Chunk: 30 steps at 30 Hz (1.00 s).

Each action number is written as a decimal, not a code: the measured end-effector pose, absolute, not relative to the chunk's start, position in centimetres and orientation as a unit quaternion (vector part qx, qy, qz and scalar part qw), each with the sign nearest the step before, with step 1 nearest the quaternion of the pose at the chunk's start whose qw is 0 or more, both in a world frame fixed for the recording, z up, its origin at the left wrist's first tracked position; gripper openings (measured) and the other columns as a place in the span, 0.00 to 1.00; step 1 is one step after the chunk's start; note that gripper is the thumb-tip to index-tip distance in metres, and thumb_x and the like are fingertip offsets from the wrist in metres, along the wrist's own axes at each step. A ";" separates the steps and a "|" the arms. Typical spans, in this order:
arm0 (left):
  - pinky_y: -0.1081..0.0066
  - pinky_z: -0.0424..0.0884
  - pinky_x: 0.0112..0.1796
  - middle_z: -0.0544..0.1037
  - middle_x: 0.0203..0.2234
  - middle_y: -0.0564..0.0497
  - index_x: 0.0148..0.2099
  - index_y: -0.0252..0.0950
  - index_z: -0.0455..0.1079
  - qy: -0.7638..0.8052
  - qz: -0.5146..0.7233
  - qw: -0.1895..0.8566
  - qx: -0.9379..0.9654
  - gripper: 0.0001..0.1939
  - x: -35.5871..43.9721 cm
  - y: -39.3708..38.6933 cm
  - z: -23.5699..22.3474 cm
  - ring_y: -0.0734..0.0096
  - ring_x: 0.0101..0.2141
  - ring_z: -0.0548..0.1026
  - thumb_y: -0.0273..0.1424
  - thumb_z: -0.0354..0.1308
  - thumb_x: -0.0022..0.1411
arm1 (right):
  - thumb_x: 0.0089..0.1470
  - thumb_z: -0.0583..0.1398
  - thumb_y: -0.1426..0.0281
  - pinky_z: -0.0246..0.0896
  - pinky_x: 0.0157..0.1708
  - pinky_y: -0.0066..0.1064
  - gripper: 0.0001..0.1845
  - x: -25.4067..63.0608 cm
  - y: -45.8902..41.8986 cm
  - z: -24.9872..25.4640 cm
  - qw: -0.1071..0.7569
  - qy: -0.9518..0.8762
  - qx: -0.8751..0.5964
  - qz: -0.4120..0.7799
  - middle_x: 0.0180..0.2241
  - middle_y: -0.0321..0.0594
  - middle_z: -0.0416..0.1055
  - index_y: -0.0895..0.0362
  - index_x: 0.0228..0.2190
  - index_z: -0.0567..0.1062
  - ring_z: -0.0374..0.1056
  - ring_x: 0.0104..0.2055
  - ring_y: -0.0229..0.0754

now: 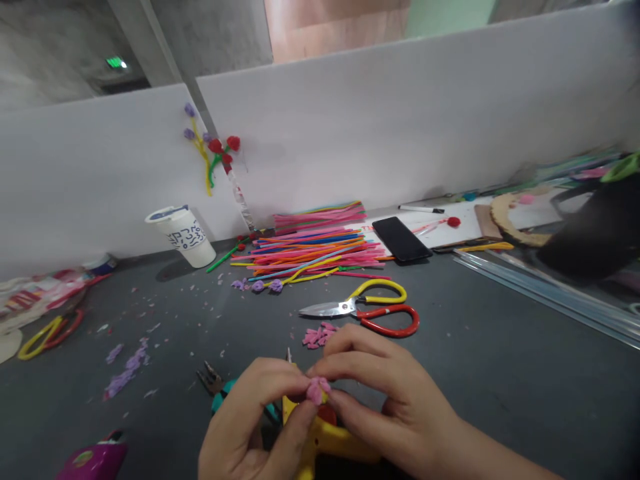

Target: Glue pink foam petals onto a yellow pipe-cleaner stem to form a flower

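Note:
A small pink fuzzy flower (319, 390), which looks like pipe-cleaner pieces with a bit of yellow at its base, is pinched between both hands. My left hand (265, 420) grips its left side with thumb and forefinger. From the right, my right hand (387, 393) holds it between thumb and fingers. Directly under the hands lies a yellow tool (340, 443) with a metal tip, perhaps a glue gun, partly hidden. Teal-handled pliers (214, 385) are half covered by my left hand. Just beyond my fingers sit cut pink pieces (320, 335) and scissors (350, 307) with yellow and red handles.
Pipe cleaners (310, 253) in many colours lie along the back, beside a phone (401, 239). A white cup (186, 237) stands by the partition (390, 127). Purple pieces (127, 370), more scissors (50, 337) and a magenta object (95, 460) are at left; clear sticks (545, 293) at right.

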<state>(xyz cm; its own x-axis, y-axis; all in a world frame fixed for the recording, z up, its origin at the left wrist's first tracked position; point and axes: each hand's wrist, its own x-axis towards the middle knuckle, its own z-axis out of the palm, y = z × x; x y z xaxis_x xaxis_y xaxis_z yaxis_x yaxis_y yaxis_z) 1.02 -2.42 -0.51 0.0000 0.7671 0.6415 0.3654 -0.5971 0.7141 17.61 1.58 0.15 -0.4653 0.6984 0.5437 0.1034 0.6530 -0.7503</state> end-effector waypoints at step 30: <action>0.81 0.69 0.32 0.76 0.26 0.58 0.32 0.43 0.74 0.474 0.598 0.258 0.593 0.08 1.5 -2.2 -0.4 0.76 0.28 0.73 0.23 0.62 0.52 | 0.54 0.59 0.78 0.64 0.34 0.24 0.09 17.6 1.5 0.2 0.460 -0.797 -0.257 0.297 0.31 0.39 0.71 0.59 0.35 0.78 0.68 0.34 0.36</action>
